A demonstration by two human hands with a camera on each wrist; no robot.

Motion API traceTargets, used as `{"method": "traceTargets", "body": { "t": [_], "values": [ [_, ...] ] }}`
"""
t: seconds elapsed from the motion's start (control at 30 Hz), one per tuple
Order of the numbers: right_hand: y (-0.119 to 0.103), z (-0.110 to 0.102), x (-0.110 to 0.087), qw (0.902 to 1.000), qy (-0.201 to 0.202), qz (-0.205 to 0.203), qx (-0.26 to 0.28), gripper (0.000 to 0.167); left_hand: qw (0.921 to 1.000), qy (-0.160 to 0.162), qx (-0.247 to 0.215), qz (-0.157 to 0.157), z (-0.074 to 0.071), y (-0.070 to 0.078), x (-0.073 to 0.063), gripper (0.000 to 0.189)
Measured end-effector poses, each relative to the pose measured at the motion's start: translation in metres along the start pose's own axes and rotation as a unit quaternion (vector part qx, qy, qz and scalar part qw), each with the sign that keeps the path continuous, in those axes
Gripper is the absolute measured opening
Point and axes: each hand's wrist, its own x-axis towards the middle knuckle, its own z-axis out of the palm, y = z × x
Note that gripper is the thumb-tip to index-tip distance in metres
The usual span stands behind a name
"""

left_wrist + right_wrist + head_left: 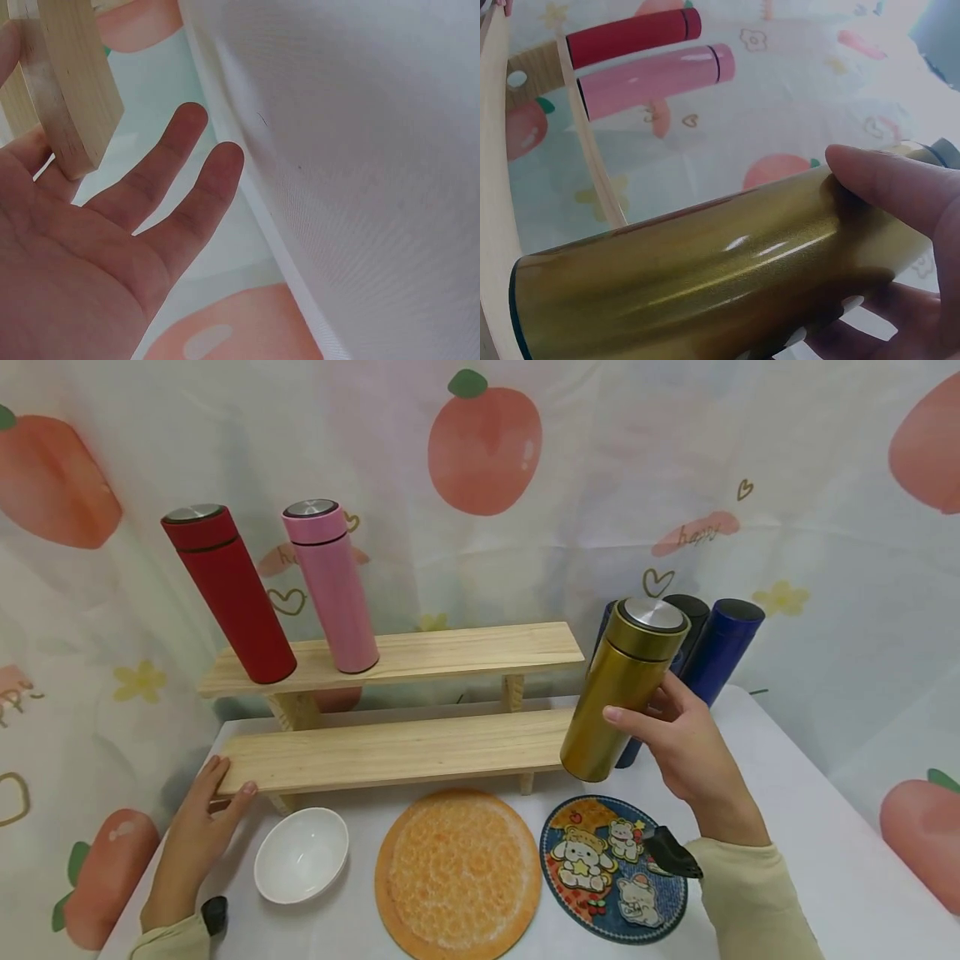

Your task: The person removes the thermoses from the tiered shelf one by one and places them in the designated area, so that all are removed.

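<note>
My right hand (697,760) grips a gold thermos bottle (626,668) with a silver lid, thumb in front and fingers round the far side. The bottle leans slightly and hangs by the right end of the lower board of a two-tier wooden shelf (405,752); whether its base touches the board is unclear. My left hand (198,831) holds that board's left end between thumb and fingers, with two other fingers (217,187) stretched free. A red thermos (232,597) and a pink thermos (333,593) stand on the upper board's left half.
Behind the gold bottle stand dark bottles, one a blue bottle (720,647), partly hidden. In front of the shelf lie a white bowl (302,856), a round biscuit-like mat (457,868) and a round cartoon mat (615,868). A fruit-print cloth (480,568) hangs behind.
</note>
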Motion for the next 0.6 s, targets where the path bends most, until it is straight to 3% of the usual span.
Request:
{"method": "traceTargets", "body": {
  "t": [0.2,0.4,0.6],
  "values": [
    [0.002,-0.022,-0.003,0.9998,0.012,-0.002,-0.016,0.071,1.0000,-0.003,-0.001,0.003,0.001,-0.004,0.000,0.089],
    [0.002,-0.046,-0.006,0.9994,0.031,-0.016,0.003,0.068,0.9996,0.003,-0.005,0.028,0.002,-0.007,0.001,0.086],
    [0.003,-0.066,-0.008,0.9979,0.062,-0.021,0.007,0.062,0.9996,0.007,-0.001,0.029,0.000,-0.008,0.003,0.086]
  ]
}}
